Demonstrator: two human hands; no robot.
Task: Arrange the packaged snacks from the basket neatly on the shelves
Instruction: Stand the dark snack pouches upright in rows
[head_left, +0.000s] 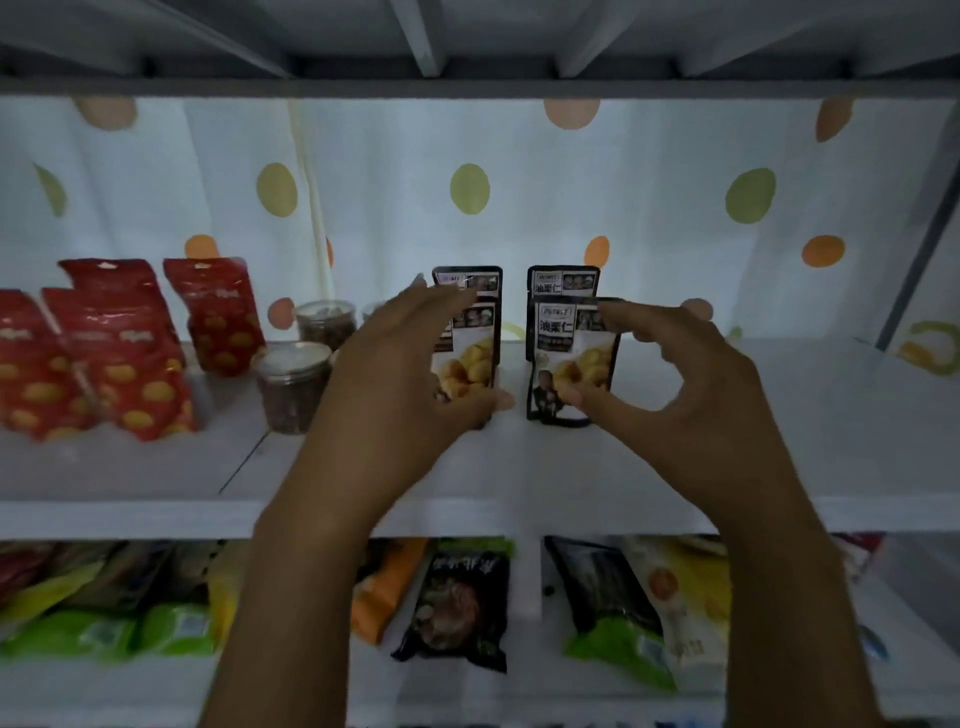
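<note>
— How far along are we?
— Nearest us, the lower shelf (519, 699) already carries mixed packets (457, 603). Above, near the upper shelf's (675, 467) front edge, our left hand (395, 384) pinches the left chestnut pouch (475, 358) and our right hand (691, 384) the right chestnut pouch (571, 358), thumbs low, fingers on top.
— And behind?
— Two rear pouches (563, 280) stand upright; red pouches (124, 353) and jars (293, 387) fill the left end. The basket's out of view, so we can't tell what remains.

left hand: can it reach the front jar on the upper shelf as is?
Probably yes: the front jar stands just beside the left hand, nothing between them, though that hand first has to release the left black pouch it holds.
</note>
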